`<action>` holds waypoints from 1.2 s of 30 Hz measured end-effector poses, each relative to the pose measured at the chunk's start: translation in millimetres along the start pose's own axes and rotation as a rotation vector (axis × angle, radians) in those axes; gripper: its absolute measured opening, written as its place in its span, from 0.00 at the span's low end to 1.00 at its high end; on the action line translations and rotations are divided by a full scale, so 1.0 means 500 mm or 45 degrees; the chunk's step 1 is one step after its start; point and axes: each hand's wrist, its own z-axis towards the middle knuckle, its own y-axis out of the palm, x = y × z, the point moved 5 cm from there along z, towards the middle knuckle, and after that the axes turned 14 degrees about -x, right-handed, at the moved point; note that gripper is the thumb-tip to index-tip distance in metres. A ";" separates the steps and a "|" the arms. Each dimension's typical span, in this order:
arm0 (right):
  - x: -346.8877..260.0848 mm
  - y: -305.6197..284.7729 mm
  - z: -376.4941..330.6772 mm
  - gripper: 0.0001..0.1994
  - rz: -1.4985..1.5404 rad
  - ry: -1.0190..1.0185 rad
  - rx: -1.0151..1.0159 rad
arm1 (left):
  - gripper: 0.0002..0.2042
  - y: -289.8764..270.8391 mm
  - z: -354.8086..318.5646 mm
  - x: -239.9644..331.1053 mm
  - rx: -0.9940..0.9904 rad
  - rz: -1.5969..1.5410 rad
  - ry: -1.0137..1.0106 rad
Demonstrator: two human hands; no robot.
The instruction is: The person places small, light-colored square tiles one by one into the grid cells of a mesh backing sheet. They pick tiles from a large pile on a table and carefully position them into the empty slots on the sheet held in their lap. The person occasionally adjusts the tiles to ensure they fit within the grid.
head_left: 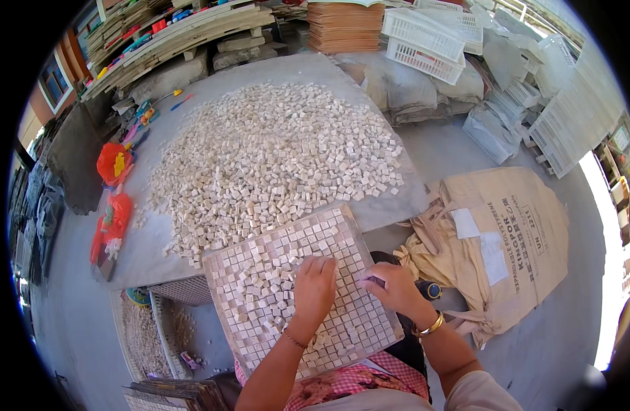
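I watch from above a grey bench (140, 253), and a wide heap of small whitish stone cubes (274, 144) covers most of its middle. The gridded tray (353, 229) sits tilted at the near edge; its far corner meets the heap, and its lower part reaches over the person's lap. Many cells are filled, and loose cubes lie piled on its left half. The left hand (316, 284) is over the tray, with fingers bent beside this pile; I cannot tell if it grips a cube. The right hand (394, 284) is at the tray's right side, thumb and fingertips narrow together; what they hold, I cannot tell.

About the room: white plastic crates (424, 51) are stacked behind, near a pile of orange-brown sheets (346, 27), and wooden boards (185, 41) lie at far left. Red plastic bags (116, 212) line the bench's left edge. Along the far and right edges, a strip of bench top shows around the heap. Beyond the right edge I see grey floor (431, 151), but nearer, a beige sack (527, 226) narrows the space beside the right arm.
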 end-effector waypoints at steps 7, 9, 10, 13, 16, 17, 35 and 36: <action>0.033 0.003 -0.005 0.05 0.078 -0.013 0.125 | 0.09 0.006 0.003 -0.009 0.005 0.043 -0.006; 0.027 0.002 0.015 0.05 0.007 -0.009 0.164 | 0.07 0.007 0.005 -0.007 -0.006 0.093 0.003; 0.028 0.006 0.031 0.05 -0.030 -0.019 0.171 | 0.05 0.006 0.008 -0.002 0.000 0.133 0.010; 0.036 0.022 0.085 0.04 -0.158 -0.049 0.187 | 0.03 0.020 0.004 -0.007 -0.041 0.206 -0.030; 0.039 0.038 0.112 0.03 -0.302 -0.050 0.166 | 0.04 0.019 0.002 -0.001 0.020 0.183 -0.020; 0.042 0.043 0.117 0.03 -0.338 -0.041 0.148 | 0.04 0.014 0.002 0.002 0.061 0.162 -0.002; 0.006 0.074 0.106 0.08 -0.181 -0.118 -0.085 | 0.03 -0.077 -0.113 -0.066 0.251 -0.068 -0.364; -0.002 0.080 0.110 0.08 -0.191 -0.104 -0.116 | 0.04 -0.075 -0.115 -0.061 0.244 -0.074 -0.351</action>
